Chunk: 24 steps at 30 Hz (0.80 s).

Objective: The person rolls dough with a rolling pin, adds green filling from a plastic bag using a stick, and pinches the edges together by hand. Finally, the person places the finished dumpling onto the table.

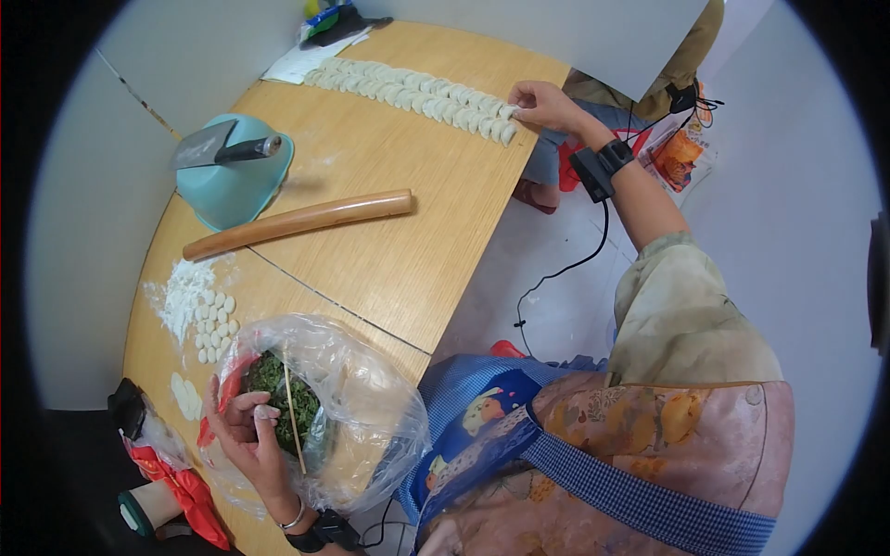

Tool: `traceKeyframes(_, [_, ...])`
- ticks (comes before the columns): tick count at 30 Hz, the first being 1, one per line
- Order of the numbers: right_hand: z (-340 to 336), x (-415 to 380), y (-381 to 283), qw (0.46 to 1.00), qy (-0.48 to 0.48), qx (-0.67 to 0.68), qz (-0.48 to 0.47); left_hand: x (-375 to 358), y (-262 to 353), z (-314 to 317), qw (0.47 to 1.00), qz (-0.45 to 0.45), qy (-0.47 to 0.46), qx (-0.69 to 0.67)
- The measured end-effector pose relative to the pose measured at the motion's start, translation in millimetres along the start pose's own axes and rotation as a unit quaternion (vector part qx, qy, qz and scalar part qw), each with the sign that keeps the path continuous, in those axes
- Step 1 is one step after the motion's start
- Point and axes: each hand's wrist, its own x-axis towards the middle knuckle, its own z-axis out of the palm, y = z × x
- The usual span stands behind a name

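My right hand [542, 107] is at the near end of two long rows of pale dumplings [408, 91], its fingertips pinched on an end dumpling [508, 111]. Over the edge of a clear plastic bag [371, 417], my left hand [250, 431] is held with its fingers loosely bent and apart, with nothing visible in it. White flour marks its thumb. Inside the bag lies chopped green filling [269, 375], with a thin wooden stick [294, 408] across it.
A wooden rolling pin [301, 222] lies mid-table. A cleaver [222, 148] rests on a turquoise bowl [250, 190]. Flour [185, 292], small dough pieces [215, 326] and flat wrappers [185, 397] lie at the left. Someone else's leg [547, 157] shows beyond the table edge.
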Motion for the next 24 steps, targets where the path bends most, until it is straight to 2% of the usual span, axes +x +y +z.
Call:
traceKeyframes(4, [7,2,4,0.999,0.028,0.024,-0.020,0,-1,0,1.000,0.001,0.001,-0.006])
traceKeyframes(20, [-2,1,4,0.999,0.005,0.045,-0.001,-1,1,0,1.000,0.004,0.003,-0.001])
traceKeyframes(22, [-5,3,15,0.996,0.026,0.084,-0.028,-2,1,-1,1.000,0.004,0.005,-0.001])
traceKeyframes(24, [-9,-1,8,0.997,0.052,0.062,-0.021,-2,-1,-3,1.000,0.017,0.011,-0.009])
